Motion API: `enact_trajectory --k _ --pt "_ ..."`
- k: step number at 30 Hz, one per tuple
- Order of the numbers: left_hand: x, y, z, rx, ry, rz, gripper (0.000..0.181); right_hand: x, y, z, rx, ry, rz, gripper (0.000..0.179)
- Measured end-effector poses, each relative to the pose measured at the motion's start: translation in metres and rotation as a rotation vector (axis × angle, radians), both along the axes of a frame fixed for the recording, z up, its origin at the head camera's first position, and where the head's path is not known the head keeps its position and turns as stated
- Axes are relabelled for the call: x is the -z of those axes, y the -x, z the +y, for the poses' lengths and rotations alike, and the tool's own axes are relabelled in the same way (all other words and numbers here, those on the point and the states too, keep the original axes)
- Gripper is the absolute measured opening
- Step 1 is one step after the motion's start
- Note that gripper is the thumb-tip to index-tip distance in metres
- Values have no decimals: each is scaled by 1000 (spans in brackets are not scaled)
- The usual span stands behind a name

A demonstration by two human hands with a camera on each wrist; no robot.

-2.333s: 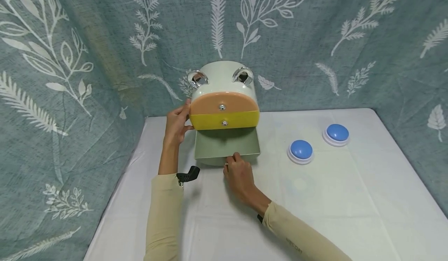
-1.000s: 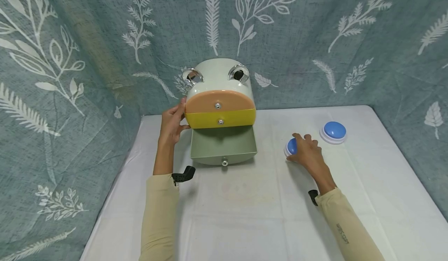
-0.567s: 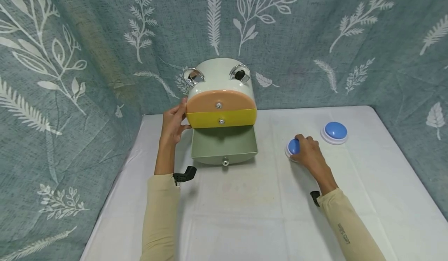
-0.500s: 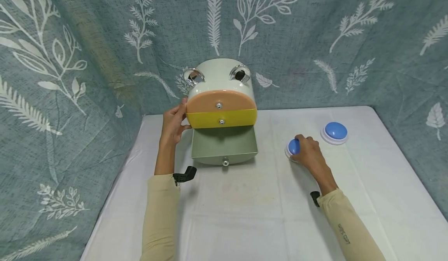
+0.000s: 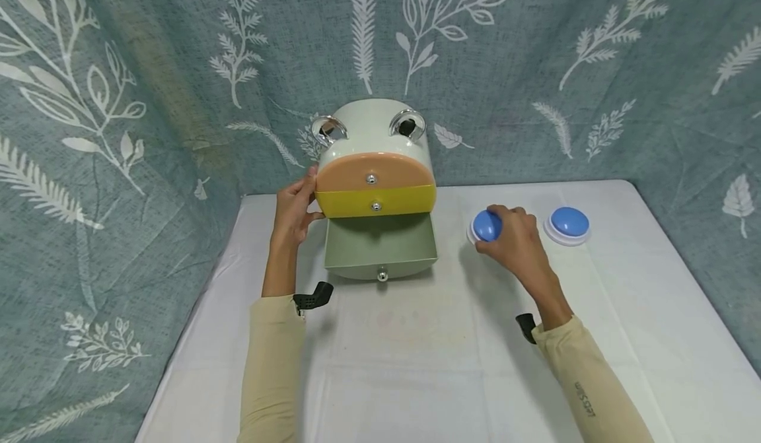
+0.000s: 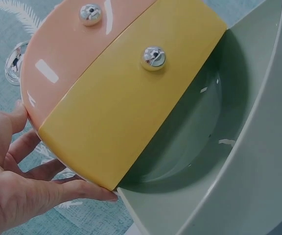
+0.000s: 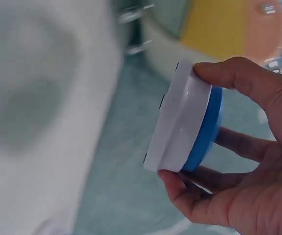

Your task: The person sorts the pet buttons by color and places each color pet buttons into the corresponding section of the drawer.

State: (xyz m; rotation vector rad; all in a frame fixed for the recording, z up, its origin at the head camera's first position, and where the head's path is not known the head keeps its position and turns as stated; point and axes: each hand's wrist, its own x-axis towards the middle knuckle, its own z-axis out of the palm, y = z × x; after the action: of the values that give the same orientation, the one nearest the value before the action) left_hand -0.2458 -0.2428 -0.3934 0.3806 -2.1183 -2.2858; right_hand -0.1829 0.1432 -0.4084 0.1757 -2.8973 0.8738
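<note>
A small frog-like drawer box stands at the back of the table. Its orange and yellow drawers are closed, while the green drawer is pulled out and looks bare inside. My left hand rests against the box's left side, thumb and fingers spread along the edge in the left wrist view. To the right, my right hand holds a push button with a blue dome and white base by its rim. In the right wrist view, this button is lifted and tilted, pinched between thumb and fingers.
A second blue push button lies on the white tablecloth, right of my right hand. Leaf-patterned grey-green curtains hang close behind the table and at both sides. A black wrist mount juts from the left wrist.
My right hand let go of the green drawer's knob, reached over to the nearer push button, gripped it and raised it slightly up and leftward. The left hand stayed on the box.
</note>
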Motion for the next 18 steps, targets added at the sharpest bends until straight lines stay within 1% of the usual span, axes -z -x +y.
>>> enact_trajectory --k 2,4,6,8,11,14,16,18 --pt "-1 0 0 -1 5 0 66 -14 -1 -10 -30 26 -11 64" --pt "-1 0 0 -5 5 -6 66 -23 -1 -22 -72 45 -27 64" --pt "-1 1 0 -7 -6 -12 67 -29 0 -36 -120 50 -29 65" --pt "0 1 1 -6 -17 -10 67 -32 1 -52 -172 52 -26 66" --pt "1 1 0 -4 -28 -3 66 -29 2 -78 -247 65 -21 63" --pt "3 1 -1 -2 -29 6 64 -20 5 -104 -308 96 -27 58" --pt "4 1 -1 -1 -29 11 64 -12 8 -120 -332 98 -29 56" --pt "5 1 -1 0 -29 13 64 -4 11 -135 -336 91 -46 56"
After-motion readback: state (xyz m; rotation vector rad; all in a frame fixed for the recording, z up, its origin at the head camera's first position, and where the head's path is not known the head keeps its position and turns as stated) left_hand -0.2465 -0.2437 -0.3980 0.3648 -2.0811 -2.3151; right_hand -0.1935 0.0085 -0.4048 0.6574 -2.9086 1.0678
